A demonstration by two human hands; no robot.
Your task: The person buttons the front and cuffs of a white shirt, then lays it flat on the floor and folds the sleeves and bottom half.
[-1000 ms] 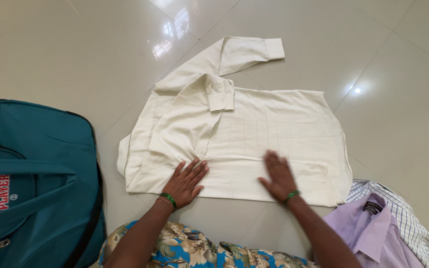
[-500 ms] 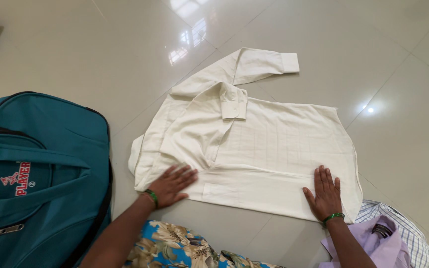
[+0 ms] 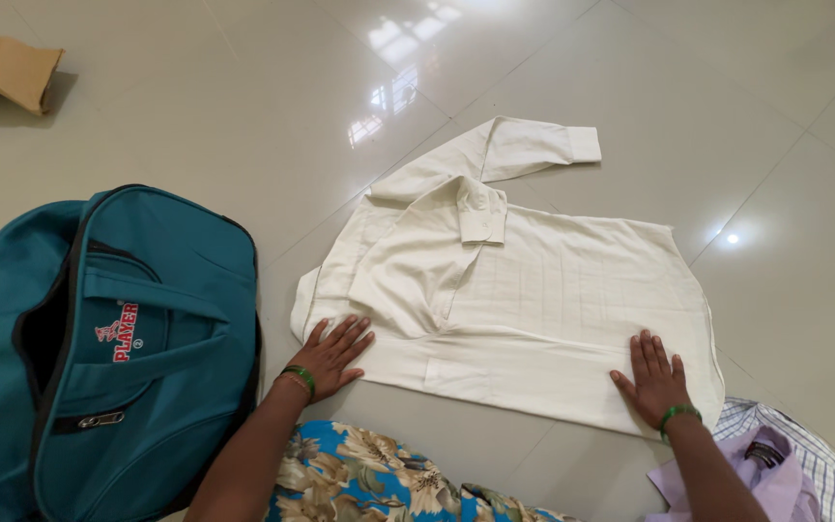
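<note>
1. Floor [image 3: 195,106]: glossy pale tiles with thin grout lines; it carries every item listed below.
2. Teal bag [image 3: 147,387]: lies at the left, main zip open, a small red-and-white printed logo on its front pocket.
3. Cream shirt [image 3: 553,290]: spread flat on the floor at centre, near edge folded over, one sleeve across the body, the other angled outward.
4. Brown cardboard piece [image 3: 7,68]: folded, far left corner.
5. Lilac shirt [image 3: 775,478] on a checked shirt [image 3: 828,483]: lower right.
6. Left hand [image 3: 332,356]: grip spread flat, pressing the shirt's near left corner.
7. Right hand [image 3: 657,379]: grip spread flat, pressing the near right hem.
</note>
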